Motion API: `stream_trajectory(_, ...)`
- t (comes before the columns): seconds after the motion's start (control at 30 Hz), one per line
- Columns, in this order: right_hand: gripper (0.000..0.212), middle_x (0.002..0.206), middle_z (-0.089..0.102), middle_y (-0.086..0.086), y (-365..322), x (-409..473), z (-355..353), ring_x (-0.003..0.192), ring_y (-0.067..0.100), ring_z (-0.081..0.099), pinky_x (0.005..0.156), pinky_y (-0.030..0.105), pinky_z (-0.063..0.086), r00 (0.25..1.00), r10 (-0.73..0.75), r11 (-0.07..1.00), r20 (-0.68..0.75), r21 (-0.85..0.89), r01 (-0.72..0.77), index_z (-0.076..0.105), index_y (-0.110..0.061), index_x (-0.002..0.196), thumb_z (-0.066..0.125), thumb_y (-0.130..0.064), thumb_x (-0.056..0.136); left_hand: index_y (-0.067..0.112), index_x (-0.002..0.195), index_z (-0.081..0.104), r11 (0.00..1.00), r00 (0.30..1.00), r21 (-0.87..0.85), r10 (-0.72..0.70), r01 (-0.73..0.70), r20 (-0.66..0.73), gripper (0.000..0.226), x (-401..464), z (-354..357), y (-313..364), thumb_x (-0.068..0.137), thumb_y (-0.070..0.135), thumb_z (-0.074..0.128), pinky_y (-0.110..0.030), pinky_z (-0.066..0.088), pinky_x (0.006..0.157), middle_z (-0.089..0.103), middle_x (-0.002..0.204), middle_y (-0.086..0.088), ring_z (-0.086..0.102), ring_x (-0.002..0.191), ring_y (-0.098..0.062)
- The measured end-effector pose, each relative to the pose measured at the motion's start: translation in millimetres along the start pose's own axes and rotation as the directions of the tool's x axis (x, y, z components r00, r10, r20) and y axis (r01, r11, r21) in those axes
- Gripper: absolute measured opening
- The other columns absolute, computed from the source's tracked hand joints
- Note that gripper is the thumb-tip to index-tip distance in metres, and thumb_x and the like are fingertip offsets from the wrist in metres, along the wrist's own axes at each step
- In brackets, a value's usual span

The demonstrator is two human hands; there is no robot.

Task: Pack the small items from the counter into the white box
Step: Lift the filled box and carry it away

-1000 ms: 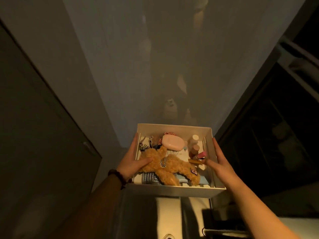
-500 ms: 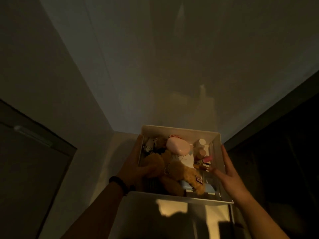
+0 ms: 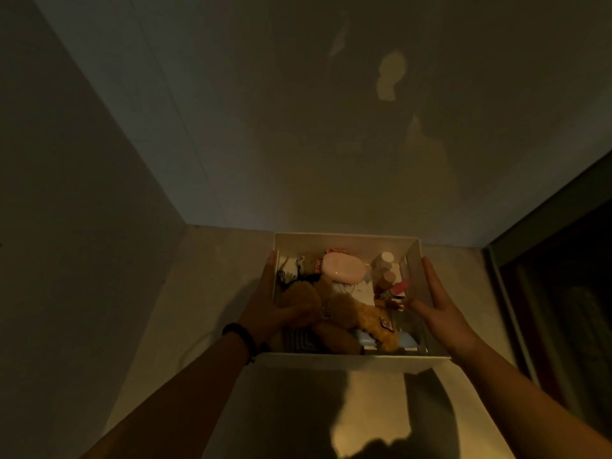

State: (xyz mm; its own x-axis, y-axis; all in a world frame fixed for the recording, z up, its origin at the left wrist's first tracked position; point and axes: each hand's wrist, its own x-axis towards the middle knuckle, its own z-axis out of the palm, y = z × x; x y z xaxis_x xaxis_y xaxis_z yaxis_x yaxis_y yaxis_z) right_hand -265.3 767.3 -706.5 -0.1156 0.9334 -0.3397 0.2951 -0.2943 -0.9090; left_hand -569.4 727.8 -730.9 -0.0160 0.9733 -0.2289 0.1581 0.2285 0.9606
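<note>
Lifted higher than a second ago, the white box (image 3: 346,240) now sits against a dim upper corner where wall meets ceiling, and the dark shelving that stood at three o'clock has slid mostly out of view. Both hands carry it as before. The left hand (image 3: 265,313) clasps the box's nine o'clock wall, fingers straight along the outside and thumb hooked over the rim, pressing into the plush teddy bear (image 3: 334,313) that fills the six o'clock half of the box. A dark bracelet (image 3: 240,339) circles that wrist. The right hand (image 3: 442,309) lies flat against the three o'clock wall, fingers extended upward along the outside, thumb curling over the rim near some small items there; whether the thumb touches them is too dim to tell.

Inside, a pink oval case (image 3: 342,271) rests toward twelve o'clock above the bear, small round-capped bottles (image 3: 385,270) stand at about two o'clock, and a light blue item (image 3: 381,339) peeks out at five o'clock beneath the bear's leg.

Judging by the full box and the raised carry, packing looks finished and the step in hand is stowing the box somewhere up high. Next calls for keeping the box level while it is slid onto whatever surface lies ahead, since the bear sits proud of the rim and the bottles could topple if the box tilts.
</note>
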Motion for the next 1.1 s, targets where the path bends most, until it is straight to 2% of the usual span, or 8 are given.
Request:
stream_trajectory(0.2,0.103,0.122,0.045,-0.025,30.1,46.9,16.2,0.109,0.003,0.051,0.088,0.024,0.045,1.000,-0.023,1.000,0.007,0.005,0.023,0.010,-0.048,0.146,0.073,-0.045,0.065,0.027,0.148,0.002,0.992,0.997,0.108,0.069,-0.066,-0.020,0.120,51.3,-1.9,-32.2,0.059,0.025,0.084,0.001,0.038,0.076,0.029,0.126,0.034,0.037,0.113,0.011)
stream_trajectory(0.37,0.091,0.098,0.059,-0.031,40.4,73.1,20.2,0.095,-0.003,0.061,0.079,0.016,0.047,0.999,-0.041,0.995,0.015,-0.089,0.042,0.005,-0.049,0.142,0.070,-0.031,0.080,0.025,0.148,-0.003,0.984,0.998,0.170,0.053,-0.048,-0.022,0.125,71.8,1.2,-46.7,0.061,0.021,0.086,-0.020,0.043,0.094,0.030,0.147,0.007,0.038,0.128,-0.012)
stream_trajectory(0.5,0.085,0.099,0.059,-0.041,25.6,62.6,12.8,0.093,-0.020,0.056,0.064,-0.001,0.043,0.991,-0.063,0.990,0.118,-0.118,0.077,0.015,-0.067,0.125,0.076,-0.038,0.074,0.033,0.145,0.003,0.984,0.998,0.168,0.050,-0.055,0.036,0.126,62.0,2.3,-36.1,0.053,0.022,0.089,-0.009,0.041,0.086,0.027,0.140,0.014,0.037,0.126,-0.011)
stream_trajectory(0.57,0.093,0.126,0.046,-0.040,28.6,47.6,9.3,0.118,-0.011,0.047,0.081,0.004,0.045,0.979,-0.089,0.968,0.181,-0.215,0.128,0.018,-0.070,0.125,0.083,-0.048,0.063,0.032,0.143,0.015,0.979,0.994,0.189,0.064,-0.081,0.094,0.128,46.5,1.8,-36.2,0.043,0.024,0.093,-0.028,0.047,0.094,0.038,0.139,0.008,0.043,0.126,-0.013)
stream_trajectory(0.63,0.126,0.156,0.003,-0.025,45.7,33.1,4.4,0.139,-0.001,0.013,0.110,0.023,0.027,0.973,-0.074,0.914,0.218,-0.376,0.154,-0.004,-0.054,0.143,0.082,-0.064,0.051,0.020,0.147,0.009,0.952,0.991,0.283,0.091,-0.115,0.095,0.137,31.8,4.2,-38.2,0.040,0.025,0.094,-0.033,0.038,0.104,0.036,0.143,0.001,0.039,0.128,-0.010)
stream_trajectory(0.73,0.145,0.151,-0.028,-0.023,67.1,22.2,7.5,0.138,0.000,-0.009,0.111,0.026,0.005,0.980,-0.083,0.857,0.181,-0.489,0.163,-0.029,-0.050,0.138,0.080,-0.071,0.044,0.019,0.146,-0.008,0.936,0.993,0.336,0.091,-0.110,0.074,0.143,22.8,9.5,-40.0,0.044,0.031,0.092,-0.036,0.025,0.112,0.013,0.152,-0.001,0.023,0.138,-0.016)
stream_trajectory(0.93,0.144,0.159,-0.006,-0.011,57.2,42.2,19.3,0.144,0.014,0.008,0.116,0.040,0.020,0.996,-0.091,0.876,0.024,-0.474,0.091,-0.020,-0.046,0.141,0.080,-0.068,0.039,0.016,0.143,-0.018,0.853,0.989,0.504,0.081,-0.134,0.125,0.147,43.0,3.6,-44.0,0.046,0.043,0.090,-0.017,0.016,0.107,0.004,0.150,0.005,0.015,0.137,-0.013)
stream_trajectory(1.1,0.136,0.152,0.026,0.003,39.1,74.1,22.4,0.137,0.021,0.033,0.109,0.040,0.036,0.991,-0.136,0.893,0.002,-0.432,0.124,0.011,-0.021,0.150,0.087,-0.056,0.042,0.017,0.144,-0.020,0.810,0.997,0.585,-0.006,-0.041,0.078,0.153,89.0,-8.3,-32.9,0.041,0.053,0.087,-0.042,0.030,0.109,0.007,0.153,-0.009,0.020,0.138,-0.028)
